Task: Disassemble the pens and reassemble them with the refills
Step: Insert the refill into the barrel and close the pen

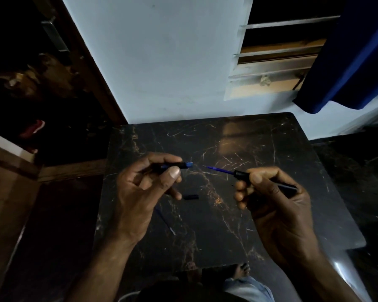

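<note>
Our hands each hold a pen part.
We pinch a blue-tipped barrel (176, 165) in the left hand (140, 188); the right hand (277, 199) grips a second barrel (241, 175), refill (219, 170) protruding; lettering unreadable.

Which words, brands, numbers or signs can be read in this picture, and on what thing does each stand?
No text can be read anywhere.
The pen piece in the left hand, the pen barrel in the right hand, the small black part and the loose refill on the table show no legible marking; the view is dark.

Pale blue trouser leg (247, 289), bare foot (241, 271).
</note>
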Motion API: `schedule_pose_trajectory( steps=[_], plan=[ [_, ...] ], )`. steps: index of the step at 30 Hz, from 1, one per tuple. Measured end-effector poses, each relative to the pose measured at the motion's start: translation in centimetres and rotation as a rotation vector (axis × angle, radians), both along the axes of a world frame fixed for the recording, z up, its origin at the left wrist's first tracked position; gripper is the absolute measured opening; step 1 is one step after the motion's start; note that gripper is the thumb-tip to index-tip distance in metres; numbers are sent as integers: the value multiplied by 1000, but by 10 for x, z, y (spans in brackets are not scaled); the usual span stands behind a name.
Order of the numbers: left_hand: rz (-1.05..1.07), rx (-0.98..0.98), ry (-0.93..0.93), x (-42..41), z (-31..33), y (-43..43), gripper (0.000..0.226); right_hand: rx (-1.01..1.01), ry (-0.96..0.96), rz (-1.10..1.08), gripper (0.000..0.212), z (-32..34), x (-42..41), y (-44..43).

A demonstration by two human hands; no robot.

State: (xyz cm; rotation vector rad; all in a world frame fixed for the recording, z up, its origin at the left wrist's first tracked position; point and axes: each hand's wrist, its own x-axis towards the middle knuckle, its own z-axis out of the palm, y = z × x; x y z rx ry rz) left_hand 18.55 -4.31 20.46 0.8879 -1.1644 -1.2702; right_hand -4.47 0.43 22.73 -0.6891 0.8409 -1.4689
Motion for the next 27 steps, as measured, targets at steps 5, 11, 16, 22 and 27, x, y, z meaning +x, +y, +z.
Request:
schedule_pose_trajectory(
  steps=[5,11,16,22,27],
  plan=[
    [-1,-55,9,-6,12,5,25,-46,21,8,35,6,1,1],
    [-31,-76,-40,-10,14,10,23,-58,25,8,31,4,-1,4],
    [-50,-79,-57,-15,12,13,21,-65,14,13,31,5,0,8],
    [-21,-16,-5,-21,10,15,11,-54,-2,-11,29,8,-3,11],
    [-16,11,46,-23,13,15,12,-49,5,-29,23,7,-5,13]
  ],
)
